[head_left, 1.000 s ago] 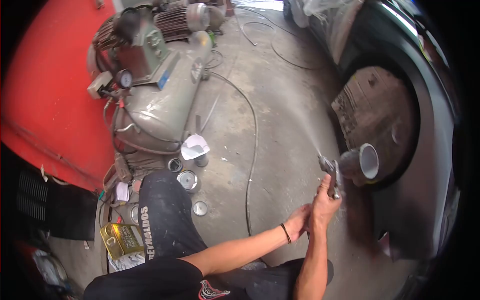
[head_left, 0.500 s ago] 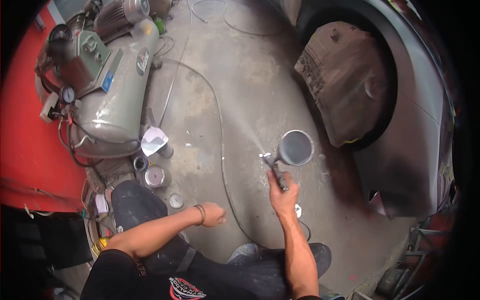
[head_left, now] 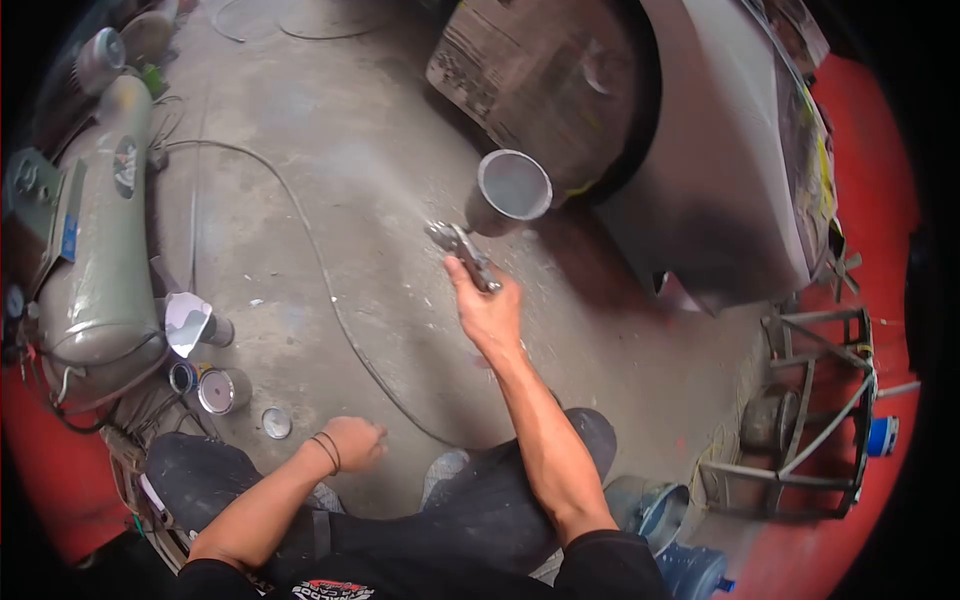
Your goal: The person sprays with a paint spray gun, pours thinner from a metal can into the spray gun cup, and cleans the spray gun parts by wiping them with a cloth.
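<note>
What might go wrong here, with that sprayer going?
The cup on the spray gun looks open-topped, so tipping it too far might spill whatever is inside. The hose runs across the floor towards a shoe and could snag it. The right hand is bare behind the mist, so some spray might settle on the skin.

The right hand (head_left: 490,312) grips a spray gun (head_left: 470,258), whose wide cup (head_left: 515,188) contains a grey liquid, and from its front a pale mist (head_left: 400,190) spreads over the concrete floor (head_left: 290,165), toward the upper left. The left hand (head_left: 353,444) hangs above this floor, near a round lid (head_left: 276,423) and a paint can (head_left: 222,391). Between a green tank (head_left: 105,270) and a car body (head_left: 715,160), a thin hose (head_left: 318,255) lies in a long curve.
</note>
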`<state>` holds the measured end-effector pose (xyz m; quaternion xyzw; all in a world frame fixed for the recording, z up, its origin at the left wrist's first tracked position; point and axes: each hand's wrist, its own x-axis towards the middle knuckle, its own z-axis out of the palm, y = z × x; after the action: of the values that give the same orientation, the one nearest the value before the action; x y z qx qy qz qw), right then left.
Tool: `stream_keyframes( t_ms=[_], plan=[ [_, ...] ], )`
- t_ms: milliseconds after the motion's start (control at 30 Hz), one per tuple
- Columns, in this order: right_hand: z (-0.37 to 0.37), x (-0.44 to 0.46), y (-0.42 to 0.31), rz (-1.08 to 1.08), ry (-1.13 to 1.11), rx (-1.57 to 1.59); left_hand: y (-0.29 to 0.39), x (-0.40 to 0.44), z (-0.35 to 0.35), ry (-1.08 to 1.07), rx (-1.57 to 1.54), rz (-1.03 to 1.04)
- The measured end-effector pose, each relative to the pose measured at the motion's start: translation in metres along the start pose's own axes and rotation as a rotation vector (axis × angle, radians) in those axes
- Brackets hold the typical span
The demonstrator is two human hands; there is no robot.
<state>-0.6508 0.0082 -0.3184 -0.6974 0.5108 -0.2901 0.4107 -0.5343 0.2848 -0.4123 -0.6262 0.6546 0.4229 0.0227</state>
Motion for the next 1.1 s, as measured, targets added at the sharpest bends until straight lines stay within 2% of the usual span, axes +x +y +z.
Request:
stream_keyframes(
  t_ms=[133, 267, 467, 767, 867, 967, 1100],
  plan=[
    [-0.009, -0.003, -0.021, 0.067, -0.033, 0.084, -0.004, -0.003, -0.013, 0.017, -0.016, 0.002],
    [-0.014, -0.005, -0.046, 0.04, -0.012, 0.095, -0.003, -0.002, -0.015, -0.004, 0.044, -0.008],
    [-0.009, -0.01, -0.054, 0.095, -0.077, 0.143, -0.006, -0.007, 0.002, -0.035, 0.073, 0.006],
    [0.009, -0.003, -0.042, 0.115, -0.01, 0.072, 0.003, -0.011, -0.001, 0.02, 0.063, 0.028],
    [0.012, -0.003, -0.041, 0.057, 0.045, -0.004, -0.007, -0.011, 0.005, 0.035, 0.06, 0.016],
    [0.02, -0.005, -0.027, -0.112, 0.12, 0.012, -0.011, -0.01, 0.005, 0.021, 0.076, -0.002],
    [0.02, -0.018, -0.025, -0.18, 0.067, -0.044, -0.012, -0.013, 0.001, 0.041, 0.062, -0.007]
  ],
)
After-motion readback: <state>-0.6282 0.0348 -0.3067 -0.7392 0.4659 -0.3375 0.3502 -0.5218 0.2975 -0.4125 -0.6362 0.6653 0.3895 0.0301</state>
